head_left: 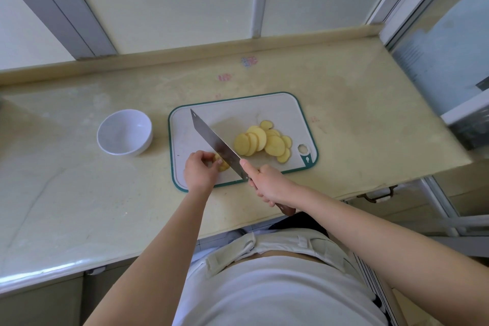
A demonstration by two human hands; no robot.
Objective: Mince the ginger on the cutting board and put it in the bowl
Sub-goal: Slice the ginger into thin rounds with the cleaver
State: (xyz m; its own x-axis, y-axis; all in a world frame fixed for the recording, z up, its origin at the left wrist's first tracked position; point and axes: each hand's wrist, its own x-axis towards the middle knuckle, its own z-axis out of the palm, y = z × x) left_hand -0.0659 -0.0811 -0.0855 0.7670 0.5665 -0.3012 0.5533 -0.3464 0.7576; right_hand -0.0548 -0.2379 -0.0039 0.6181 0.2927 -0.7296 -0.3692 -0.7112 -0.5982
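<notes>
A white cutting board (277,108) with a teal rim lies on the counter. Several pale yellow ginger slices (264,143) are fanned out on its right half. My left hand (198,171) holds a small stack of ginger slices (222,164) at the board's near left with curled fingers. My right hand (267,185) grips the handle of a cleaver (214,140), index finger along the spine. The blade runs diagonally across the board, right beside the held ginger. An empty white bowl (124,132) stands to the left of the board.
The beige counter (79,193) stretches to the left and toward me, with a raised ledge (158,58) and a window behind it. Its right end stops at a glass door frame (397,8).
</notes>
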